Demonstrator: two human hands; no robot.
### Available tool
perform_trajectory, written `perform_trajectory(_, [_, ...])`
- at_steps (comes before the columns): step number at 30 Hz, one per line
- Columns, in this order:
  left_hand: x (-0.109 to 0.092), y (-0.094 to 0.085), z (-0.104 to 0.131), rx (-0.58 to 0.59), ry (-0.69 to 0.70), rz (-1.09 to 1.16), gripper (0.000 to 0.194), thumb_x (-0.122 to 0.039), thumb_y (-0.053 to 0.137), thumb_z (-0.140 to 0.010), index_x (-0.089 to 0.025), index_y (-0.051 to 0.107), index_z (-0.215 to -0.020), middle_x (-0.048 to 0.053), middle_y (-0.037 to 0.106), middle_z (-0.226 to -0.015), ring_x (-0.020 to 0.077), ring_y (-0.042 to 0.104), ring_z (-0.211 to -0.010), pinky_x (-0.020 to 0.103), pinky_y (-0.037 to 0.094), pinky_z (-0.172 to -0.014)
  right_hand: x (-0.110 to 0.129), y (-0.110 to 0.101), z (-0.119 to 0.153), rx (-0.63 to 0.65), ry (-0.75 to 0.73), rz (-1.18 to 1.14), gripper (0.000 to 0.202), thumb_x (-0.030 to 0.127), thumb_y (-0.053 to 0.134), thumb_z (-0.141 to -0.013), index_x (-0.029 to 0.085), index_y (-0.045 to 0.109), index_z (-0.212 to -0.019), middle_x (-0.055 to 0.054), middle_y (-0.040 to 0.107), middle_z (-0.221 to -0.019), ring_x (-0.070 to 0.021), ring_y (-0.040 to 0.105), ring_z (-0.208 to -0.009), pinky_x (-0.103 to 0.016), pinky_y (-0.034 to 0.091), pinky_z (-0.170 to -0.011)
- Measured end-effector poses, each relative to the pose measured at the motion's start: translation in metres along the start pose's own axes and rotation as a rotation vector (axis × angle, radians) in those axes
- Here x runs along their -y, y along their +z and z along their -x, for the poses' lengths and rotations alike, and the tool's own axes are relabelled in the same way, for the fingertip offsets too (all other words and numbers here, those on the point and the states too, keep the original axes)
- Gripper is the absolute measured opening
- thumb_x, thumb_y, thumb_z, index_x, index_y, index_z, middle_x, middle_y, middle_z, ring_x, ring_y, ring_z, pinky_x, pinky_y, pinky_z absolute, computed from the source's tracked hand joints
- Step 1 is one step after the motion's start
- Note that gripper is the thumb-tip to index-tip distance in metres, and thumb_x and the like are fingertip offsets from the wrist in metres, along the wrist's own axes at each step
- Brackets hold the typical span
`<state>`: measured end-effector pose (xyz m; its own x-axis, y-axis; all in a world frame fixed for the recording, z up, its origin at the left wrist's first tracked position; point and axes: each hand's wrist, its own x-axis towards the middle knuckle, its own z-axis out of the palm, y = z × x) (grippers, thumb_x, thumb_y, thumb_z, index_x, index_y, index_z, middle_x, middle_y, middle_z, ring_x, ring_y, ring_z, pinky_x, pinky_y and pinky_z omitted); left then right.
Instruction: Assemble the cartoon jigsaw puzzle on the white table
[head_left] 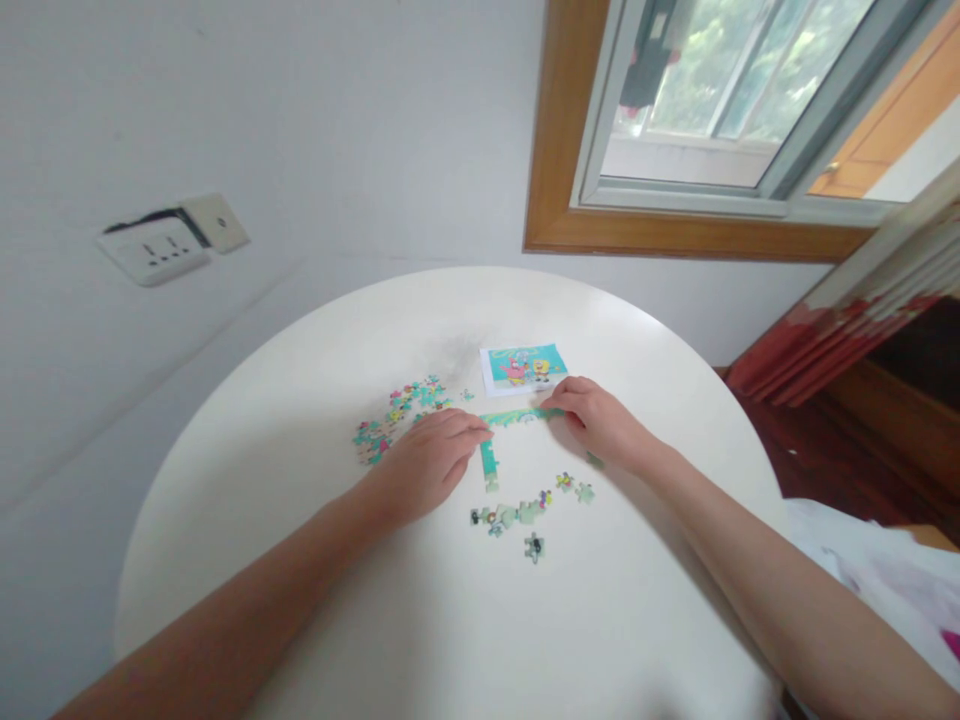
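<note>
A partly joined jigsaw puzzle border [514, 417] lies on the table, with a green-blue strip across the top and a shorter arm [489, 460] running down from its left end. My left hand [431, 462] is closed at the upper left corner of this border, fingertips on the pieces. At the strip's right end, my right hand [596, 418] pinches the edge with thumb and fingers; its fingertips partly hide that end. Several loose puzzle pieces [517, 513] lie below the border, and one dark-marked piece [534, 546] sits nearer to me.
A heap of loose puzzle pieces [401, 405] lies beyond my left hand. The reference picture card [529, 368] with cartoon figures is just behind the border. All this rests on a round white table [450, 640] against a wall with a socket [157, 248] and a window.
</note>
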<state>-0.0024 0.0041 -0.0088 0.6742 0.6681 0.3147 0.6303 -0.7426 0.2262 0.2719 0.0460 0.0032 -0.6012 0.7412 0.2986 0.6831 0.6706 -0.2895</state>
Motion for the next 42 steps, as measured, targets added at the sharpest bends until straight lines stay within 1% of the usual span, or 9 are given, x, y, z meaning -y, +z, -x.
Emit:
perform_trajectory(8, [-0.003,0.000,-0.001,-0.019,-0.048,-0.055,0.032,-0.013,0.042,-0.090,-0.019,0.059,-0.116,0.009,0.061,-0.117,0.0229,0.051,-0.110,0.041,0.040,-0.100,0.008,0.003,-0.001,0.013,-0.028,0.050,0.038,-0.001,0.045,-0.078,0.013,0.071,-0.102,-0.010,0.064,-0.096,-0.0201,0.054,-0.095,-0.035,0.044,-0.088])
perform_trajectory(10, [-0.003,0.002,-0.002,-0.034,-0.051,-0.069,0.033,-0.019,0.044,-0.092,-0.019,0.055,-0.123,0.009,0.058,-0.125,0.0236,0.049,-0.117,0.042,0.037,-0.104,0.011,0.003,-0.001,0.017,-0.033,0.050,0.039,-0.001,0.045,-0.079,0.014,0.071,-0.103,-0.010,0.064,-0.097,-0.0197,0.053,-0.096,-0.035,0.044,-0.088])
perform_trajectory(13, [-0.002,0.005,-0.002,-0.013,-0.034,-0.099,0.043,-0.028,0.046,-0.093,-0.020,0.044,-0.136,0.009,0.047,-0.142,0.0239,0.040,-0.131,0.044,0.030,-0.112,0.012,0.001,-0.001,0.021,-0.044,0.038,0.040,-0.002,0.045,-0.079,0.015,0.071,-0.104,-0.010,0.064,-0.097,-0.0195,0.054,-0.095,-0.035,0.044,-0.088])
perform_trajectory(15, [0.000,0.009,-0.001,0.025,-0.033,-0.124,0.047,-0.031,0.045,-0.094,-0.020,0.040,-0.139,0.009,0.041,-0.148,0.0235,0.036,-0.136,0.044,0.027,-0.114,0.007,-0.004,-0.001,-0.008,-0.029,0.015,0.043,-0.004,0.044,-0.077,0.015,0.071,-0.105,-0.010,0.065,-0.100,-0.0196,0.055,-0.097,-0.035,0.045,-0.090])
perform_trajectory(19, [0.003,0.014,-0.001,0.078,-0.062,-0.149,0.045,-0.036,0.041,-0.096,-0.020,0.044,-0.138,0.007,0.044,-0.146,0.0226,0.036,-0.137,0.042,0.025,-0.116,-0.013,-0.025,0.006,-0.102,0.115,-0.024,0.045,-0.005,0.042,-0.076,0.016,0.071,-0.103,-0.010,0.066,-0.101,-0.0192,0.059,-0.095,-0.034,0.046,-0.089])
perform_trajectory(24, [0.004,0.014,-0.001,0.098,-0.071,-0.163,0.046,-0.038,0.039,-0.096,-0.018,0.045,-0.138,0.006,0.045,-0.146,0.0221,0.037,-0.137,0.041,0.025,-0.116,-0.027,-0.048,0.020,0.114,0.256,-0.162,0.028,0.008,0.054,-0.079,0.018,0.071,-0.100,-0.006,0.068,-0.093,-0.0161,0.064,-0.080,-0.029,0.052,-0.076])
perform_trajectory(30, [0.004,0.014,-0.001,0.102,-0.064,-0.185,0.046,-0.038,0.039,-0.097,-0.019,0.043,-0.139,0.006,0.044,-0.147,0.0219,0.035,-0.137,0.041,0.024,-0.116,-0.024,-0.048,0.022,0.201,0.229,-0.198,0.032,0.012,0.058,-0.078,0.016,0.069,-0.109,-0.009,0.064,-0.107,-0.0164,0.064,-0.087,-0.028,0.051,-0.083])
perform_trajectory(35, [0.005,0.014,0.000,0.085,-0.051,-0.198,0.046,-0.037,0.039,-0.097,-0.019,0.043,-0.139,0.005,0.044,-0.147,0.0219,0.035,-0.137,0.041,0.024,-0.116,-0.022,-0.043,0.016,0.236,0.222,-0.172,0.029,0.010,0.058,-0.077,0.015,0.072,-0.103,-0.010,0.064,-0.103,-0.0177,0.064,-0.084,-0.028,0.050,-0.081])
perform_trajectory(42, [0.007,0.015,0.002,0.040,-0.043,-0.198,0.045,-0.037,0.042,-0.096,-0.020,0.045,-0.138,0.004,0.046,-0.145,0.0227,0.037,-0.135,0.041,0.025,-0.115,-0.024,-0.037,0.015,0.207,0.222,-0.158,0.028,0.014,0.059,-0.078,0.015,0.072,-0.102,-0.010,0.064,-0.100,-0.0174,0.063,-0.082,-0.027,0.049,-0.080])
